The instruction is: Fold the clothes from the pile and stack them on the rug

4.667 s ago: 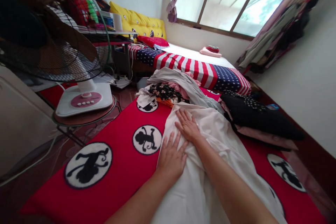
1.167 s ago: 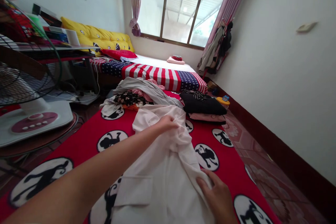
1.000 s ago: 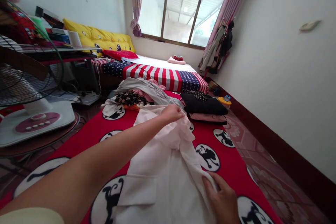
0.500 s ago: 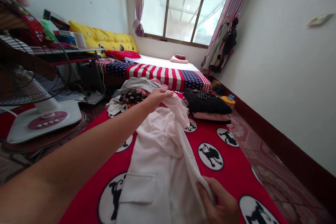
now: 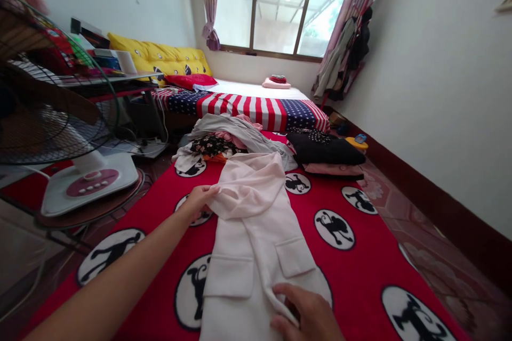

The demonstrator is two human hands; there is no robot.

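A pale garment (image 5: 236, 234) with flap pockets lies lengthwise on the red blanket (image 5: 352, 287), which has black monkey figures in white circles. Its far part is bunched into soft, pinkish folds. My left hand (image 5: 202, 198) pinches the left edge of those folds between thumb and fingers. Near the bottom of the view, my right hand (image 5: 306, 311) has its fingers bent around a raised fold along the garment's middle. Both flap pockets show, one on each side of that fold. The garment's near end runs out of view.
Beyond the garment is a heap of loose clothes (image 5: 232, 136). To its right sits a stack of folded dark and pink clothes (image 5: 326, 152). A fan (image 5: 86, 181) stands on a round stool at left. Behind is a bed (image 5: 252, 109); a wall borders the right.
My left hand has moved left and nearer, from the garment's far top to the left of its folds. The right side has been laid over, showing a second pocket. My right hand has shifted slightly left.
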